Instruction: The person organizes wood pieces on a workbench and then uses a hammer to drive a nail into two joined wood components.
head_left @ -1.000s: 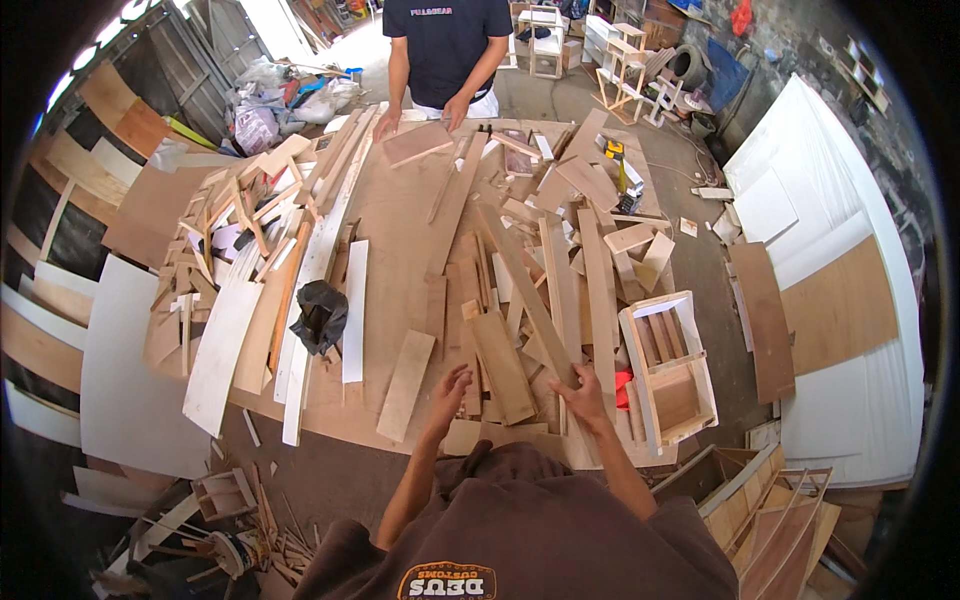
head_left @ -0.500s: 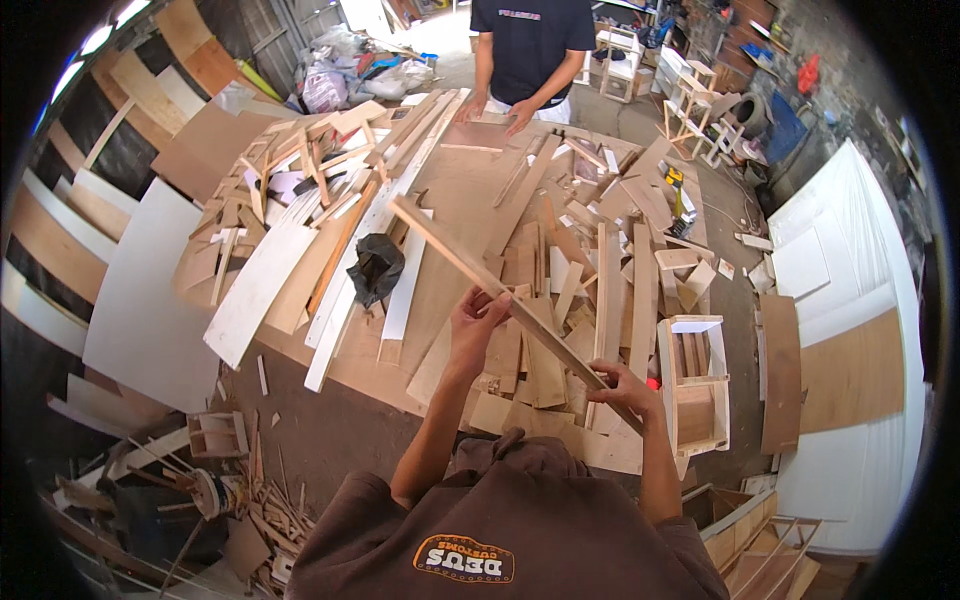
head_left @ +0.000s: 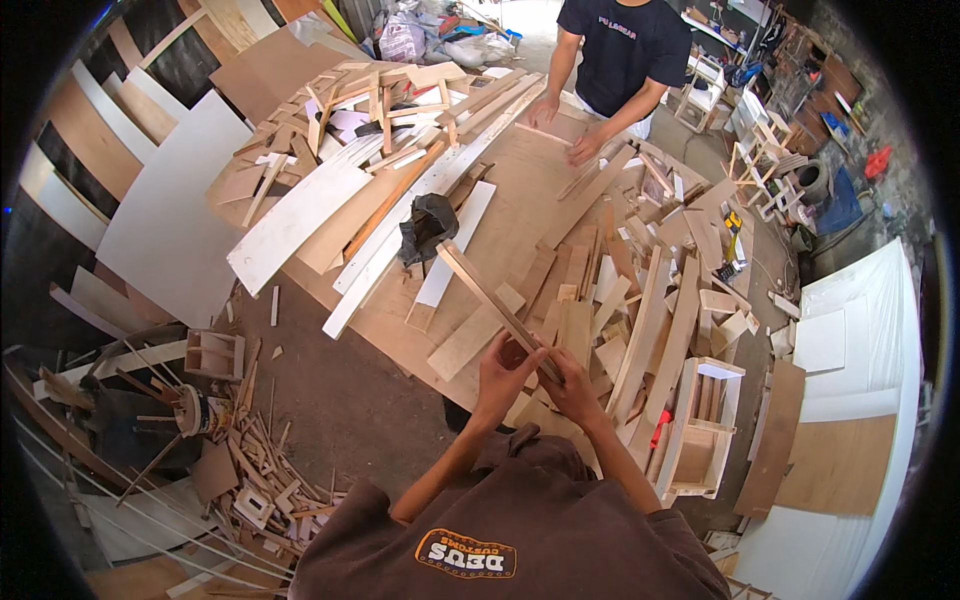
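Dressed in a loose dark brown top (head_left: 560, 530) with wide, plain sleeves (head_left: 352, 510) to about the elbows, bare from there to the hands (head_left: 498, 385); marked in the lower middle of the frame with a rounded orange-edged emblem (head_left: 466, 554), dotted round the border, lettered in white and orange; bunched softly at the hem (head_left: 525, 440)

Cannot see near end of strip (head_left: 488, 294), covered by right hand (head_left: 570, 388) toward five o'clock. Cannot see head of person (head_left: 622, 58) at one o'clock, cut off by upper edge. Cannot identify red thing (head_left: 660, 430) at four o'clock, too small.
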`<state>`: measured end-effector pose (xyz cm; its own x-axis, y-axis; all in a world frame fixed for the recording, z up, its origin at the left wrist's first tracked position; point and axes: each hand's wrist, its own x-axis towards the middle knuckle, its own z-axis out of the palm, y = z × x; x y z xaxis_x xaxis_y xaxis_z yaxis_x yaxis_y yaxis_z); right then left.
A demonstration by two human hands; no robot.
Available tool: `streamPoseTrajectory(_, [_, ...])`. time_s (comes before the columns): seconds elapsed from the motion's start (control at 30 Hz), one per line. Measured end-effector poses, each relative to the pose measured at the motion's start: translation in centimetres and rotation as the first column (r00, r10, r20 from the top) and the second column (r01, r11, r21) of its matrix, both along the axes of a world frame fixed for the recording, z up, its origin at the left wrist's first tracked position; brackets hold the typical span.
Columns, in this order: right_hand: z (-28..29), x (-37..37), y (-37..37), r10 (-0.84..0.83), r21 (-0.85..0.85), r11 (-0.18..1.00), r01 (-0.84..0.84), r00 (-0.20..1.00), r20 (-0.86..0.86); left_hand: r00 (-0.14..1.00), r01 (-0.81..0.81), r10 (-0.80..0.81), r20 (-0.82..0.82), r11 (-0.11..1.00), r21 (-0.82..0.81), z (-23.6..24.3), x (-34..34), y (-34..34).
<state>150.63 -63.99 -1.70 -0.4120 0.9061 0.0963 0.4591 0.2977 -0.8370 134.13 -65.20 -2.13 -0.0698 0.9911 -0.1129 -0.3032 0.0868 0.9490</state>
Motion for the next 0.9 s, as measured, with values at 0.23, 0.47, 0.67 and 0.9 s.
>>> streamPoseTrajectory(0.23, [2.1, 5.8, -0.2, -0.129, -0.031, 0.991, 0.127, 0.988, -0.084, 0.955, -0.248, 0.285, -0.080, 0.917, 0.314, 5.9, -4.6, 2.6])
streamPoseTrajectory(0.47, [5.0, 7.9, -2.3, -0.074, -0.002, 0.997, 0.075, 0.992, 0.100, 0.982, -0.021, 0.097, -0.164, 0.910, 0.414, 10.8, -3.9, 3.0])
streamPoseTrajectory(0.67, [4.7, 7.2, -4.0, -0.084, 0.041, 0.996, 0.079, 0.983, 0.161, 0.973, -0.207, 0.228, -0.026, 0.923, 0.324, 9.6, -4.1, 0.8])
streamPoseTrajectory(0.9, [6.6, 4.6, -4.7, -0.109, 0.201, 0.977, 0.066, 0.971, 0.212, 0.932, -0.363, 0.351, 0.092, 0.901, 0.238, 9.2, -8.0, -3.2])
